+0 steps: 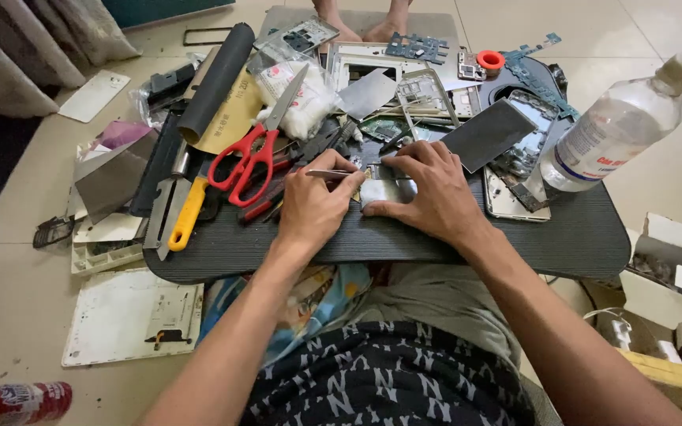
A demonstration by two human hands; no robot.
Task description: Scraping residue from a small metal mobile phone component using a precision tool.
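Observation:
My left hand (315,207) grips metal tweezers (331,173), tips pointing right toward a small silvery part (384,189) on the dark lap tray (562,237). On that part lies my right hand (428,193), palm down, fingers spread around it and pinning it to the tray. Both hands sit at the middle of the tray, almost touching each other.
Red-handled scissors (248,158), a yellow-handled blade (187,213), a black roll (216,79), cotton in a bag (301,95), phone frames and circuit boards (416,47) crowd the tray's back. A clear liquid bottle (613,130) stands at right. Another person's feet (365,20) show beyond.

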